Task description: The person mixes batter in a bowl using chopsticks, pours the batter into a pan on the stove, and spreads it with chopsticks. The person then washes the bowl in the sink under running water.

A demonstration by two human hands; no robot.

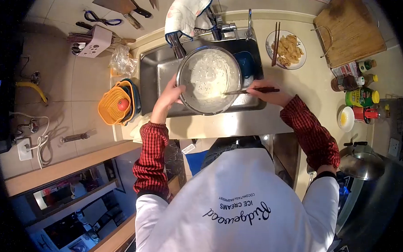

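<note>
My left hand (169, 96) grips the left rim of a large metal mixing bowl (189, 105), its fingers outside and thumb at the edge. The bowl is over the sink and holds a pale, wet batter (207, 77) flecked with dark bits. My right hand (271, 95) is closed around dark chopsticks (239, 91) at the bowl's right side. Their tips reach into the batter near the lower right wall. Batter clings to the inside of the bowl.
A steel sink (152, 64) lies under the bowl, with a cloth-draped faucet (187, 14) behind. At right are a plate of fried food (289, 51), a cutting board (349, 33), several condiment bottles (361, 97) and a small bowl (345, 119). An orange basket (109, 107) stands left.
</note>
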